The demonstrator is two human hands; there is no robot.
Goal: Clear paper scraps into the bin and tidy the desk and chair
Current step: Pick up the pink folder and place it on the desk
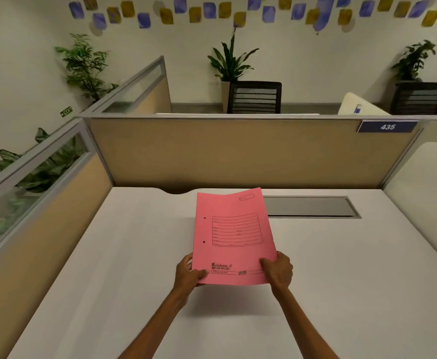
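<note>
A pink paper file folder [234,234] with a printed label box and two punch holes hangs above the white desk [108,268], casting a shadow below its near edge. My left hand [189,273] pinches its near left corner, thumb on top. My right hand [278,272] pinches the near right corner the same way. No paper scraps, bin or chair of this desk are in view.
A grey cable hatch [308,207] is set into the desk at the back right. Beige partitions [238,154] wall the desk at the back and left; a sign reads 435 [387,126]. Beyond stand two black chairs [255,98] and potted plants [231,60].
</note>
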